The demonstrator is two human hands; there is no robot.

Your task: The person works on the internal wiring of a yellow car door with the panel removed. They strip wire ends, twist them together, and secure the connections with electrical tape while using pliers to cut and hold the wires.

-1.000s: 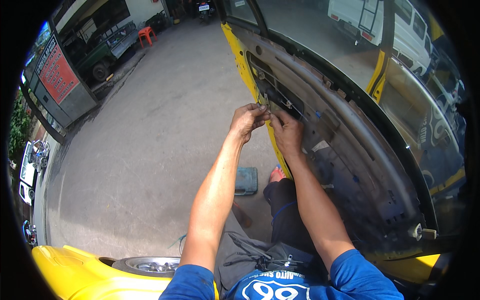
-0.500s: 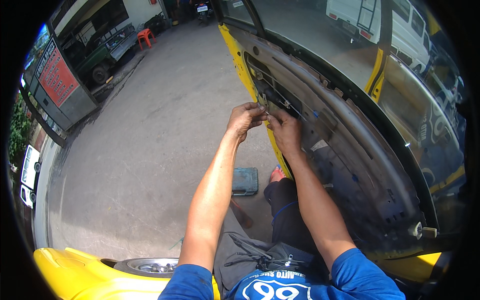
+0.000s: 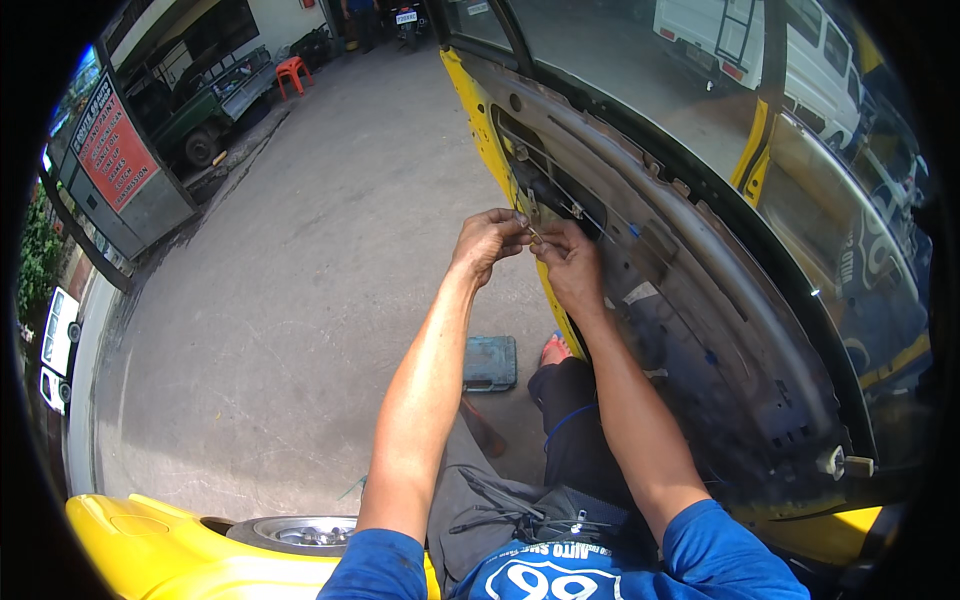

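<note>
"Starting left of the door (image 3: pixel 720 300), what's there?"
"A blue-green case (image 3: pixel 490 363) on the ground (image 3: pixel 300 300), then the left hand (image 3: pixel 485 245), fingertips pinched on a small thin piece (image 3: pixel 536 236) by the door's edge."
"And the right hand (image 3: pixel 572 268)?"
"Pinching too — seemingly the piece's other end."
"How far along?"
"The door's inside is uncovered, rods (image 3: pixel 560 182) showing in its opening. The piece sits in the fingers — whether it's joined to the door, I can't tell. I'd judge the door work unfinished."

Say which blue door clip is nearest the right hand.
The picture's upper blue clip; the lower blue clip sits farther from the right hand.
</note>
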